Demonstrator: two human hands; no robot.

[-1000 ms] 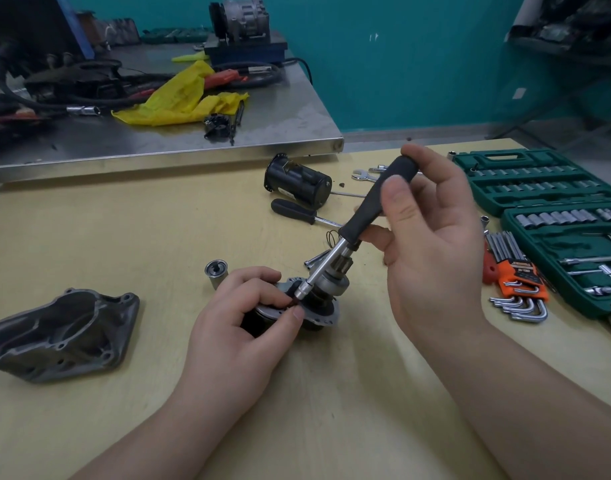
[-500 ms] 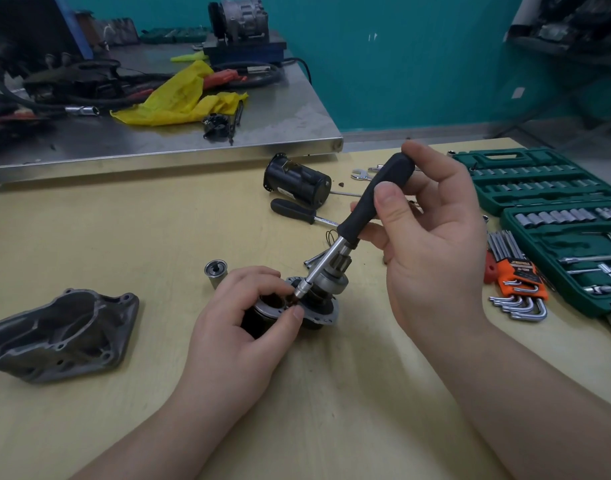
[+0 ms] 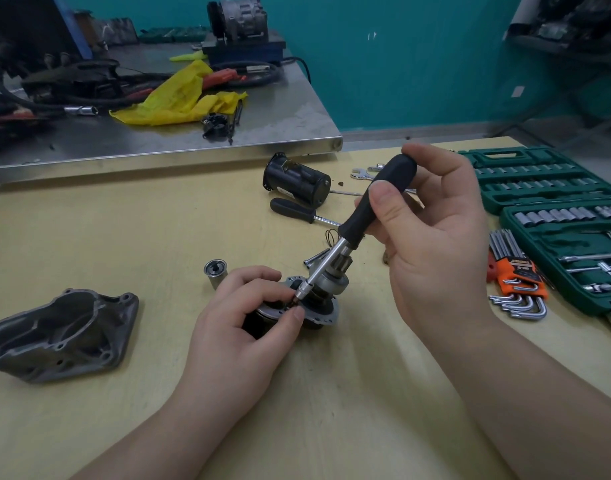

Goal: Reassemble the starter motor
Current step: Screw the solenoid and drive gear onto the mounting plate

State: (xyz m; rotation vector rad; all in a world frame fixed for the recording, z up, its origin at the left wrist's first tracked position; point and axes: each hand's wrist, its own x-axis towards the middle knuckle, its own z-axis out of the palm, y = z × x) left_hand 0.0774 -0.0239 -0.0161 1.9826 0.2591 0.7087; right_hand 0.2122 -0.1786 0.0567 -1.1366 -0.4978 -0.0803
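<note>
Two hands at work: the right hand (image 3: 435, 237) wraps fingers and thumb round the black handle of the screwdriver (image 3: 373, 206), tip seated on the flange of the starter sub-assembly (image 3: 318, 299) at mid-table. The left hand (image 3: 241, 323) grips that unit and pinches by the tip. Best keep the shaft in line with the screw, pressing down while twisting. The grey nose housing (image 3: 61, 334) waits well left.

The worktop (image 3: 106, 237) is seen as pale, matt wood-like board. A matt black plastic handle and a bright polished metal shaft are shown on the driver (image 3: 363, 216). The housing (image 3: 55, 337) is presented as dull, rough grey cast metal. Glossy steel is seen on the hex keys (image 3: 518, 303), held in orange plastic. The rear worktop (image 3: 262, 109) is finished in brushed, scuffed sheet metal.
</note>
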